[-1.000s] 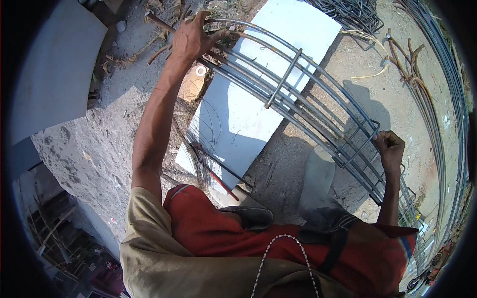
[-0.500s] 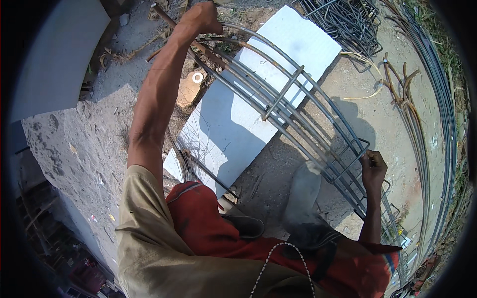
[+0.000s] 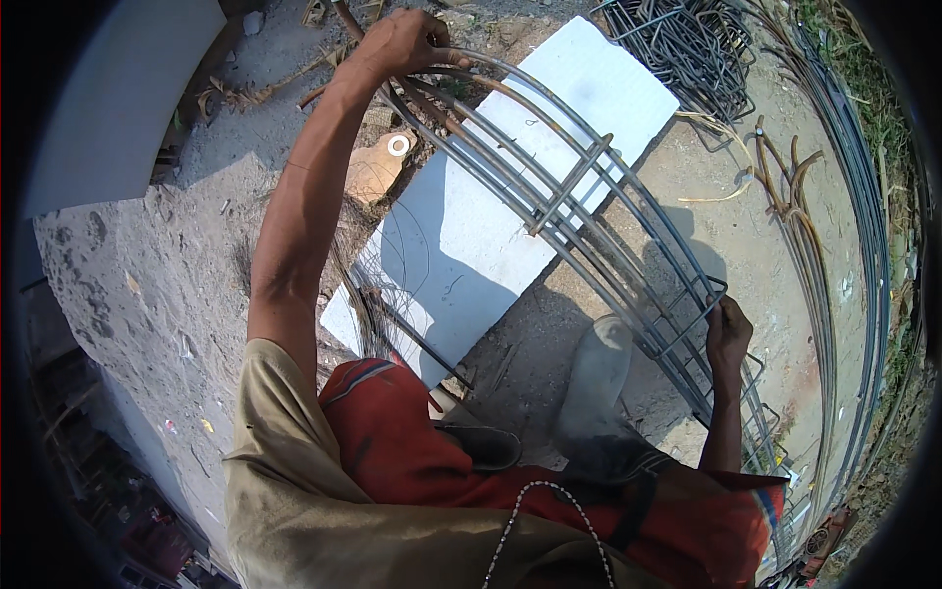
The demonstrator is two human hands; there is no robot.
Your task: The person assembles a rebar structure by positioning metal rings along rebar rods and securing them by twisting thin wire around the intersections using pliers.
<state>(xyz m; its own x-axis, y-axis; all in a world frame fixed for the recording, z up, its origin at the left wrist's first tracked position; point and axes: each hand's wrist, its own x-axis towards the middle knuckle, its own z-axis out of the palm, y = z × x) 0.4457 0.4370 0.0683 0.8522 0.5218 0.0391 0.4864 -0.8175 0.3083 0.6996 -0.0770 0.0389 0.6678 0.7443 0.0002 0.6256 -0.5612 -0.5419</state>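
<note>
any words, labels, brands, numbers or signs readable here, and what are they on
None: no readable text shows anywhere in this view.
Metal bars in the person's hands: no lettering to be seen.
White board: no print visible on the parts that show.
Red shorts: stripes at the hem, no words that I can make out.
Yellow scrap on the ground: too small to tell whether it bears any print.

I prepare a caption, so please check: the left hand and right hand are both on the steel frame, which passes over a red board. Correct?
The board is white, not red, as the head view shows. The left hand and right hand are both on the steel frame, which passes over it.
</note>
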